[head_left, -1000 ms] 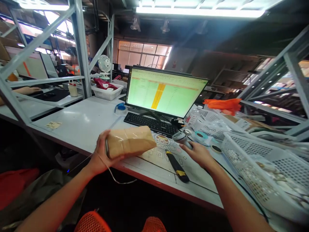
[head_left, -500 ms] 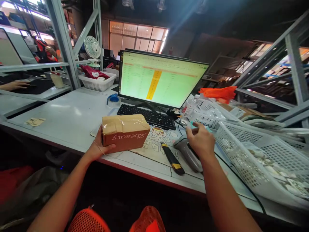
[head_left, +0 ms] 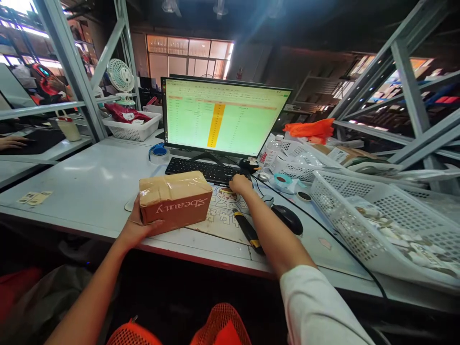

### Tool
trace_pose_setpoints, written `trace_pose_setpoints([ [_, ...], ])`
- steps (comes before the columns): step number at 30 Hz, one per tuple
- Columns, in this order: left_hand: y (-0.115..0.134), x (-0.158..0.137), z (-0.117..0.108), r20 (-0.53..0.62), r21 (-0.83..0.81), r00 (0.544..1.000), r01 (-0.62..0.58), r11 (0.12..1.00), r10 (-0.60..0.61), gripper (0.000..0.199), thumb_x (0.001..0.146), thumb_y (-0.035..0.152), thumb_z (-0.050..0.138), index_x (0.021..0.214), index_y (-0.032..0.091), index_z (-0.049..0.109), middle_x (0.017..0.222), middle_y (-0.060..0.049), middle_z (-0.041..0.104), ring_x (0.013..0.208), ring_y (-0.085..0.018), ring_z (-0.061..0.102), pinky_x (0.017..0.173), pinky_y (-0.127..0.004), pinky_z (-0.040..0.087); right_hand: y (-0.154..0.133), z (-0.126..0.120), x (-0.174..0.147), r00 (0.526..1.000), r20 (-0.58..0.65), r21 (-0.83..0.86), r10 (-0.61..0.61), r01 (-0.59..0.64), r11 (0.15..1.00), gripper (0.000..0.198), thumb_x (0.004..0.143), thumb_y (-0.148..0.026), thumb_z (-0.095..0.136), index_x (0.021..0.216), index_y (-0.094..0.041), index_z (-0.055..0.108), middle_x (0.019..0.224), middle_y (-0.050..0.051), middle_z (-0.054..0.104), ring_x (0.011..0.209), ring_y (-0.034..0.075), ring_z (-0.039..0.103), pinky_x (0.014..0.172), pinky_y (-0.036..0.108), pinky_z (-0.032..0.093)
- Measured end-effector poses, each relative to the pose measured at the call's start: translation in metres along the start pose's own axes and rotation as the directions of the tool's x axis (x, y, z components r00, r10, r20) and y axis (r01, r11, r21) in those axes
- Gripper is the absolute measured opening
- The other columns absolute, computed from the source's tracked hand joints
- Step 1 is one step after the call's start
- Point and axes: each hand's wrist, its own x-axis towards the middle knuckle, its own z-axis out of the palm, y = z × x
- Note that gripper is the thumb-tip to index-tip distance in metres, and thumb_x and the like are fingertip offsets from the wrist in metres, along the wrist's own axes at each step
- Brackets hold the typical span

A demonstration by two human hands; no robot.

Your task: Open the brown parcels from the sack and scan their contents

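Note:
My left hand (head_left: 138,223) grips the left end of a brown cardboard box (head_left: 179,211). Clear tape runs over the box top, and "beauty" lettering shows upside down on its front. The box is over the front part of the desk. My right hand (head_left: 240,184), its fingers curled in, is at the right end of the black keyboard (head_left: 201,168), with nothing visible in it. Under the right forearm lies a black and yellow utility knife (head_left: 247,230), partly covered. A black mouse (head_left: 287,219) sits right of the forearm, beside a grey piece (head_left: 268,200) mostly hidden by the arm.
Behind the keyboard a monitor (head_left: 190,115) shows a green spreadsheet. Blue tape (head_left: 158,152) lies to its left. White baskets (head_left: 345,230) stand along the right, and another basket (head_left: 132,130) holds a red package. A co-worker's hand (head_left: 12,142) rests at far left.
My right hand has moved left from above the grey scanner to the keyboard, its fingers now curled. The mouse has come into sight. My left hand still holds the box. The view has shifted right.

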Motion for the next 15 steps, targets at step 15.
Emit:
trace_pose_setpoints([
  [15,-0.002,0.0,-0.001,0.0,-0.018,1.0,-0.019,1.0,0.019,0.119,0.068,0.047,0.094,0.163,0.027,0.026,0.15,-0.014,0.058,0.138,-0.036,0.057,0.12,-0.054,0.045,-0.031,-0.086,-0.237,0.522,-0.567,0.313,-0.637,0.852,0.42,0.059,0.099,-0.036,0.049,0.158,-0.041,0.044,0.061,-0.005,0.057,0.051,0.019,0.054,0.058,0.034,0.053],
])
